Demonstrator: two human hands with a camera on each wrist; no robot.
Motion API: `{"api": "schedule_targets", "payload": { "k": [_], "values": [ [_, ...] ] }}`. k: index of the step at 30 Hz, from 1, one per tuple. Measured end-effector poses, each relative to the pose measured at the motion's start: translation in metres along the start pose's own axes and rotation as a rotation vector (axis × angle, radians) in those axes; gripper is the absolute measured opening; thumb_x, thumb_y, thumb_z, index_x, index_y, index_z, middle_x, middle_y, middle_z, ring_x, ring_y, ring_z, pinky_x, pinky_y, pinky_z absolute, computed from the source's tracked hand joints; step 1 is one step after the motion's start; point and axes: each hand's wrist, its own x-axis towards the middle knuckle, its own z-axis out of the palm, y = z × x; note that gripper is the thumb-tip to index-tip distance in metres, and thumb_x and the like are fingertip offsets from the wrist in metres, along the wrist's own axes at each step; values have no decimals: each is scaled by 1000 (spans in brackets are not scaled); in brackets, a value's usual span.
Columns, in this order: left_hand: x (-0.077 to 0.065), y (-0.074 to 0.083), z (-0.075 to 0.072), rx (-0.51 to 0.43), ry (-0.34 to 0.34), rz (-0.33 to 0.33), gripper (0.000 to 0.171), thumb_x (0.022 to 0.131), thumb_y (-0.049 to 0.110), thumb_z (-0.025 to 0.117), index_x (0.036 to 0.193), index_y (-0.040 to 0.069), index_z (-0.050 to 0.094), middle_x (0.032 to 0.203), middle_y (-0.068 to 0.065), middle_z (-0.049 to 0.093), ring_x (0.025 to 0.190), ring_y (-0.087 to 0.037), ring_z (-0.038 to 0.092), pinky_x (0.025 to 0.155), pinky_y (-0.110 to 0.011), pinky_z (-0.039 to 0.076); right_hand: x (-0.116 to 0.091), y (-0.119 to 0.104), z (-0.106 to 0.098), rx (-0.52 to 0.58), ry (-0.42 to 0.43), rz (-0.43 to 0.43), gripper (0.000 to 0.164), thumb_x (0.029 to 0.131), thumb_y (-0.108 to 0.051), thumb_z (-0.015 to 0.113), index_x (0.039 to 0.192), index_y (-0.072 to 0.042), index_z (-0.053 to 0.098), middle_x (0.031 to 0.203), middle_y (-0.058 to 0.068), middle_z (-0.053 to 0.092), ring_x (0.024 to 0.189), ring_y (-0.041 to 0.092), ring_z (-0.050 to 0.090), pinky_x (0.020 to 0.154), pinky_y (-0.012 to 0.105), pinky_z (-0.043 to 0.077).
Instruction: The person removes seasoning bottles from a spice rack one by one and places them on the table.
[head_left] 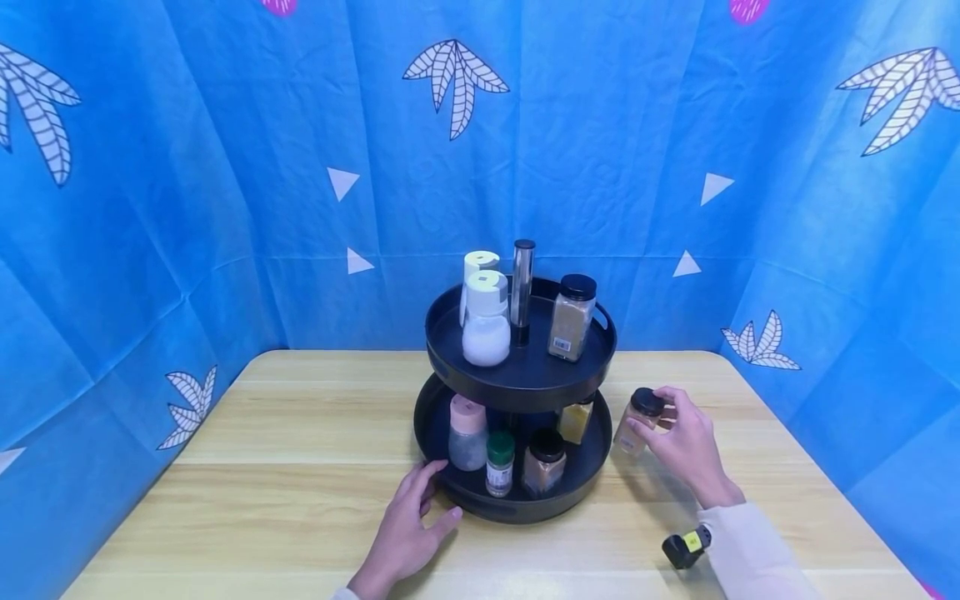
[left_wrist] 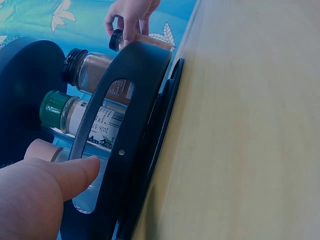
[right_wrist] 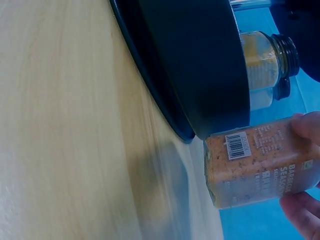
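Note:
My right hand [head_left: 686, 442] grips a seasoning jar [right_wrist: 260, 165] with a black lid, its thumb and fingers on opposite sides near the top. Orange-brown powder fills part of this jar, slightly tilted beside the right edge of a black two-tier turntable rack [head_left: 525, 510]. At the rack's left front, my left hand [head_left: 408, 521] touches the lower tray, with the thumb [left_wrist: 82, 175] extended across the handle slot. On that lower tray stand a pink-capped jar [head_left: 467, 433], a green-capped jar [head_left: 499, 464], a black-lidded jar [head_left: 543, 462] and a jar of yellow spice [head_left: 575, 421].
Two white-capped containers, the nearer [head_left: 486, 321] holding white grains, share the upper tray [head_left: 525, 385] with a black-lidded jar [head_left: 572, 321] and the central metal post [head_left: 522, 283]. Wooden table [head_left: 300, 467] surrounds the rack. Blue patterned cloth [head_left: 600, 150] hangs behind and at both sides.

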Motion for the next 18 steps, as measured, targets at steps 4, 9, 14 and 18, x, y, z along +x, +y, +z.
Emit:
{"api": "schedule_targets", "payload": {
  "k": [4,9,14,18],
  "values": [
    [1,0,0,1,-1,0,64,86,25,73,142,14,44,146,-20,37,122,-38,50,97,-44,47,-1,1,1,-2,-20,14,54,70,-2,86,113,5,53,102,25,65,86,38,67,70,39,58],
    [1,0,0,1,0,-1,64,86,25,73,142,14,44,146,-20,37,122,-38,50,97,-44,47,-3,2,3,-6,-24,7,54,69,-2,86,112,5,53,102,24,65,86,37,67,70,39,58],
    [0,1,0,-2,5,10,64,86,25,74,142,14,45,146,-21,37,122,-39,50,97,-45,47,-5,4,4,-9,-24,7,54,69,-2,86,112,5,54,101,23,65,86,36,68,70,39,58],
    [-1,2,-1,-8,7,18,64,85,25,74,141,14,45,146,-21,36,122,-39,50,96,-45,48,-6,5,5,-15,-29,8,54,70,-3,86,112,4,54,102,23,65,86,36,68,70,37,58]
  ]
}}
